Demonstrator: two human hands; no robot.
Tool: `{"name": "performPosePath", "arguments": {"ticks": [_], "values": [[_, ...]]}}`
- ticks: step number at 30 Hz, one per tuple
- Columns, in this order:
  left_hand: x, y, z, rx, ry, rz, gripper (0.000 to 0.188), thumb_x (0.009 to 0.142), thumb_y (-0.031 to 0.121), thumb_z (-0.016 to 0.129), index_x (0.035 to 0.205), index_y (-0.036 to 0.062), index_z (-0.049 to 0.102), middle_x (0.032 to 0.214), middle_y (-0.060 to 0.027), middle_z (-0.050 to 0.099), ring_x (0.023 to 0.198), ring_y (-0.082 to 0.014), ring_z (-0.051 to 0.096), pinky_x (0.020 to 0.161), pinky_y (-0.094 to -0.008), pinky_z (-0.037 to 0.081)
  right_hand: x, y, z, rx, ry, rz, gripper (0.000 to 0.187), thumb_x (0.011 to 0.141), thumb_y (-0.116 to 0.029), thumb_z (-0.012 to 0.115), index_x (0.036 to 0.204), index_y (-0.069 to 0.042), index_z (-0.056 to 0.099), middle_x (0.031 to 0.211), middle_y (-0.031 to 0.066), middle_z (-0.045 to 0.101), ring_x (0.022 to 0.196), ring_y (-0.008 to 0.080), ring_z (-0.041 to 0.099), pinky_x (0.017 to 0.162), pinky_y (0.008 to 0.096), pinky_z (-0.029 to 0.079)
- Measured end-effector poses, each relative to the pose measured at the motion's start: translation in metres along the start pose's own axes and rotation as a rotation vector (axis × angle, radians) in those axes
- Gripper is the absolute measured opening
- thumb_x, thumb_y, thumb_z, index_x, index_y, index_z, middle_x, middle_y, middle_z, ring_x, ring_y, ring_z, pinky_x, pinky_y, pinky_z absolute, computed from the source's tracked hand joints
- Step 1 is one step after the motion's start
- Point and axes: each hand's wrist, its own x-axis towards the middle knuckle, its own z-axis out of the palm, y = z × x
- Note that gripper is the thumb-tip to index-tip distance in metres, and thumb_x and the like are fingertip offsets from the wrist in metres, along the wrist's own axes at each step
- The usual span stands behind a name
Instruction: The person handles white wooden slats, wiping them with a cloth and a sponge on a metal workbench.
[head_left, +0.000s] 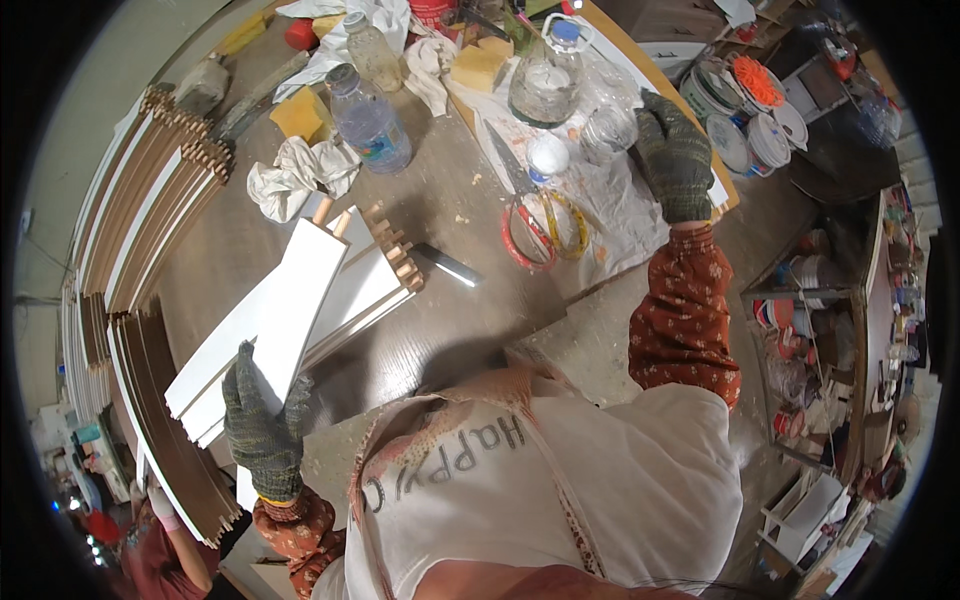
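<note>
My left hand point(265, 430), in a dark grey knit glove, grips the near end of a white board point(275, 300) with wooden dowels point(330, 218) at its far end. Beneath this board lie more white boards point(365, 285), their dowel ends pointing right. At the table's right side is my right hand point(675, 160), gloved alike. Its fingers are curled beside a clear jar point(608, 132); whatever they may hold is hidden. Scissors point(528, 235) with red and yellow handles lie left of that hand, near a small white bottle with a blue base point(547, 157).
Stacked white-and-brown boards point(150, 210) line the left side. A plastic bottle point(370, 120), a blue-capped jar point(547, 80), yellow sponges point(480, 63) and rags point(300, 175) cover the far side. A flat blade point(447, 264) lies mid-table. Tubs point(735, 140) stand right; another person's arm point(180, 540) shows lower left.
</note>
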Motion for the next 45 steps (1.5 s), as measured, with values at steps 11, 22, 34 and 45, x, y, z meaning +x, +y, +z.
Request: {"name": "performPosePath", "arguments": {"ticks": [11,22,34,45], "values": [[-0.062,0.043,0.001,-0.065,0.036,-0.354,0.064,0.081,0.031,0.071,0.130,-0.0028,0.047,0.119,-0.0249,0.057,0.104,-0.0388,0.059,0.087,-0.0414,0.048,0.057,-0.054,0.060,0.232,-0.052,-0.460,0.030,0.088,-0.024,0.063,0.113,-0.007,0.064,0.104,0.0152,0.067,0.093,0.0284,0.066,0.083,0.0352,0.051],[-0.104,0.053,0.029,-0.424,0.305,-0.628,0.053,0.086,0.009,0.067,0.133,-0.0036,0.046,0.129,-0.0185,0.051,0.117,-0.0260,0.050,0.100,-0.0358,0.039,0.050,0.005,-0.005,0.292,0.013,0.001,0.024,0.089,-0.020,0.060,0.107,-0.007,0.068,0.096,0.0136,0.069,0.082,0.0250,0.067,0.077,0.0336,0.051],[-0.049,0.057,0.025,-0.150,0.107,-0.357,0.059,0.078,0.021,0.075,0.128,0.0007,0.051,0.111,-0.0220,0.062,0.096,-0.0337,0.063,0.083,-0.0380,0.049,0.003,0.017,0.012,-0.239,-0.277,-0.197,0.037,0.084,-0.039,0.063,0.111,-0.014,0.066,0.094,0.0089,0.067,0.087,0.0275,0.063,0.077,0.0398,0.050],[-0.065,0.050,0.009,0.065,0.114,-0.389,0.066,0.078,0.029,0.075,0.130,-0.0014,0.047,0.116,-0.0210,0.059,0.099,-0.0361,0.061,0.082,-0.0415,0.049,0.004,-0.106,0.028,0.306,-0.170,-0.721,0.029,0.083,-0.010,0.069,0.111,-0.007,0.065,0.102,0.0130,0.067,0.096,0.0279,0.064,0.087,0.0346,0.050]]}}
